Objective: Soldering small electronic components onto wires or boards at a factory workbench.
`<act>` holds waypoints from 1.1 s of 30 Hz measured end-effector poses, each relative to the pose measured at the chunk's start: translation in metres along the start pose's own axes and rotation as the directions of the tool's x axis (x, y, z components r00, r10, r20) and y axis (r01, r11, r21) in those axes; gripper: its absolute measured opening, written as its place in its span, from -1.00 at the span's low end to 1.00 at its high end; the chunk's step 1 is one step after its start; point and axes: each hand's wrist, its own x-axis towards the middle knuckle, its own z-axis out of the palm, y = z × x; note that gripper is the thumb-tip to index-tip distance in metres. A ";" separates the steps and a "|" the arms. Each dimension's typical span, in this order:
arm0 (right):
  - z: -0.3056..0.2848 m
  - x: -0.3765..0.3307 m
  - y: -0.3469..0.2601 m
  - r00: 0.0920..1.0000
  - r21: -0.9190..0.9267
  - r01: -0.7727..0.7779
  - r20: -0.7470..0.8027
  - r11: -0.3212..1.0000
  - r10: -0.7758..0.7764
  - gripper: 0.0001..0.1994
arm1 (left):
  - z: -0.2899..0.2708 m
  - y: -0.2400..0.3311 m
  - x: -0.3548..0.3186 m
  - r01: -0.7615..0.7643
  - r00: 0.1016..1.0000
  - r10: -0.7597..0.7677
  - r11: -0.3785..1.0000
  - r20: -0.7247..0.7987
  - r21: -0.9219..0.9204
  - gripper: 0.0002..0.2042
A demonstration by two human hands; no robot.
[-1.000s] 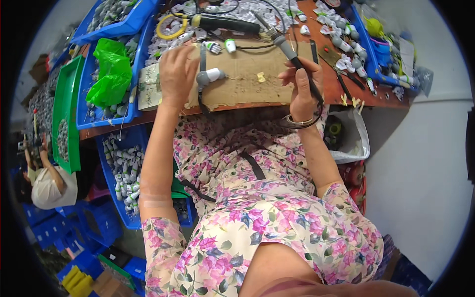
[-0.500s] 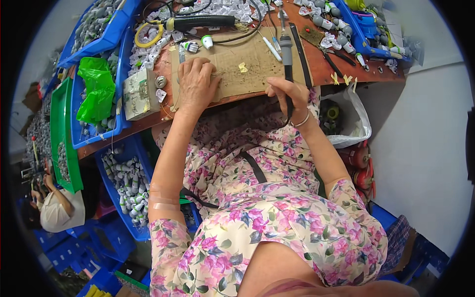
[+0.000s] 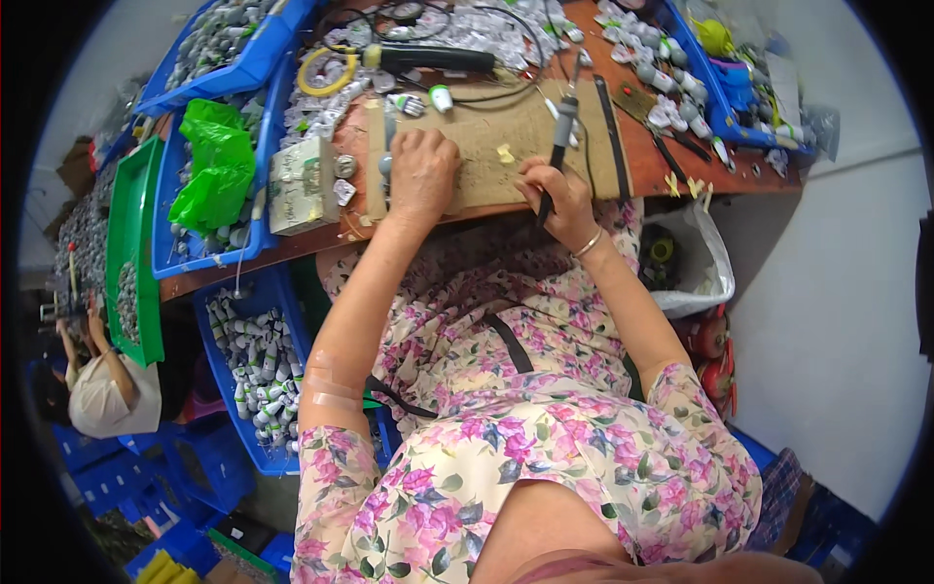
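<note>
My right hand (image 3: 564,195) grips a soldering iron (image 3: 563,122) by its black and grey handle, its metal tip pointing away from me. On a brown cardboard sheet (image 3: 486,175), my left hand (image 3: 424,175) lies with its fingers curled down; what they hold, if anything, is hidden beneath them. A small round grey piece (image 3: 385,164) shows at the left edge of that hand. Just beyond my left fingers lie a white and green bulb base (image 3: 441,98) and a grey-striped white one (image 3: 407,104). Between my hands is a pale yellow scrap (image 3: 505,154).
Left stand a pale box (image 3: 302,185) and a blue bin (image 3: 161,234) with a green plastic bag (image 3: 209,161). White pieces (image 3: 486,34) and a yellow tape roll (image 3: 327,71) lie at the back. Right are pliers (image 3: 671,151) and another blue bin (image 3: 715,112). A person (image 3: 115,394) sits far left.
The view has shifted, so the table sits further right. My right hand has drawn the soldering iron slightly toward my left hand. A round grey piece now shows beside my left hand.
</note>
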 end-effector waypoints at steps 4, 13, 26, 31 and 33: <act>0.016 -0.001 0.013 0.998 -0.039 -0.065 0.012 0.997 0.065 -0.79 | 0.012 -0.006 -0.002 -0.041 0.995 0.027 0.988 0.099 0.148 -0.91; 0.030 0.009 0.018 1.000 0.057 -0.016 0.009 0.998 0.015 -0.83 | 0.009 0.003 -0.014 0.054 0.966 -0.083 0.991 -0.245 -0.123 -0.93; 0.030 0.037 -0.006 0.998 -0.165 0.045 0.044 0.985 -0.038 -0.89 | -0.001 0.005 -0.013 0.117 0.982 -0.139 0.979 -0.131 -0.166 -0.94; 0.039 0.049 -0.010 0.994 -0.129 0.033 0.109 0.991 -0.019 -0.86 | -0.011 0.006 -0.011 0.138 0.980 -0.160 0.975 -0.119 -0.174 -0.93; 0.042 0.047 -0.007 0.991 -0.143 0.021 0.133 0.990 -0.001 -0.86 | -0.011 0.006 -0.013 0.129 0.984 -0.146 0.979 -0.104 -0.155 -0.94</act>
